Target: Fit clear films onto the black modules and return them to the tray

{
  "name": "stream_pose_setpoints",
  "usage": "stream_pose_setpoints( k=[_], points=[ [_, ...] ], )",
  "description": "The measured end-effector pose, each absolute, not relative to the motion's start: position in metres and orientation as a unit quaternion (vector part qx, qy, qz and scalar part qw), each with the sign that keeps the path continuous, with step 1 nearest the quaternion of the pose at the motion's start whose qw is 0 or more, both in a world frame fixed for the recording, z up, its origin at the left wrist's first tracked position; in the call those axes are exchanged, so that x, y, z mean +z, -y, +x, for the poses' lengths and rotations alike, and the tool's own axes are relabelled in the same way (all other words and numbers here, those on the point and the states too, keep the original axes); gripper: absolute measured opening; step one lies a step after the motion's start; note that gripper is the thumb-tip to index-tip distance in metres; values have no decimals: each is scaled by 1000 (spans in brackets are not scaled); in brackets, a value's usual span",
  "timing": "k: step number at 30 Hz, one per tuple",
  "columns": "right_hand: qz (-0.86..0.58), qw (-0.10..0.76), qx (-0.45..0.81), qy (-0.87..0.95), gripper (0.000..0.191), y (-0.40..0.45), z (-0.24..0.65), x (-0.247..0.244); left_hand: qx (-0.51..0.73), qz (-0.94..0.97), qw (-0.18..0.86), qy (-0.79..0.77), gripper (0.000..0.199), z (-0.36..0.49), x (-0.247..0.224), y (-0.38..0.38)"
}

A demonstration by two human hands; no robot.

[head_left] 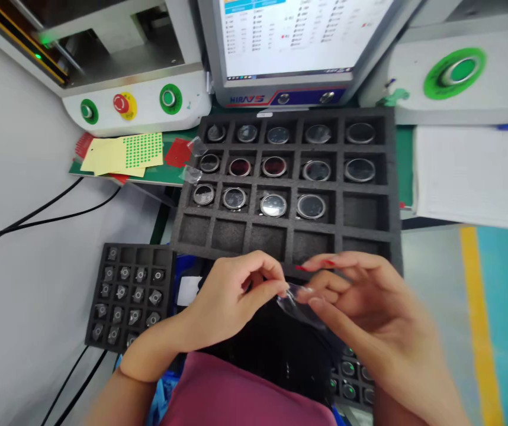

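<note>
Between my two hands, in front of my body, is a small piece of clear plastic film (302, 309), crinkled and shiny. My left hand (230, 299) pinches one end of it between thumb and index finger. The thumb and fingertips of my right hand (369, 302) close on the other side, with its index finger raised. Just beyond my hands lies a black foam tray (394, 189) divided into square pockets. Round watch cases with glossy faces, such as one silver-rimmed watch case (311, 206), sit in its far rows.
To the left, a smaller foam tray (96, 296) holds small wrapped parts. Behind the large tray stands a monitor (289, 41), flanked by machine panels with green buttons (460, 71) and a red button (121, 104). Yellow sticker sheets (107, 155) lie at left; white paper (476, 177) at right.
</note>
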State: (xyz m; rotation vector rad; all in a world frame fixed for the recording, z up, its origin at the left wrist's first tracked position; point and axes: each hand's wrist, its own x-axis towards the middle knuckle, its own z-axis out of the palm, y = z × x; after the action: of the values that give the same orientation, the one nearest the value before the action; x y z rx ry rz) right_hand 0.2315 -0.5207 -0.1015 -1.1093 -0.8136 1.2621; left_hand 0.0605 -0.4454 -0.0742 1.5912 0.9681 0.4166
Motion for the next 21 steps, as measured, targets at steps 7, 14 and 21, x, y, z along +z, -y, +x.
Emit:
stream_pose_setpoints(
  k=[7, 14, 21],
  points=[
    [-497, 628, 503, 325, 37, 520, 232, -110, 227, 733, 497, -404, 11, 65, -80, 445],
    [-716, 467, -122, 504, 21, 500, 322, -151, 183, 741, 465, -449, 10, 47, -89, 440],
    [-759, 316, -43, 568, 11, 509, 342, -164, 263, 675, 417, -549, 13, 9, -110, 437]
  ],
)
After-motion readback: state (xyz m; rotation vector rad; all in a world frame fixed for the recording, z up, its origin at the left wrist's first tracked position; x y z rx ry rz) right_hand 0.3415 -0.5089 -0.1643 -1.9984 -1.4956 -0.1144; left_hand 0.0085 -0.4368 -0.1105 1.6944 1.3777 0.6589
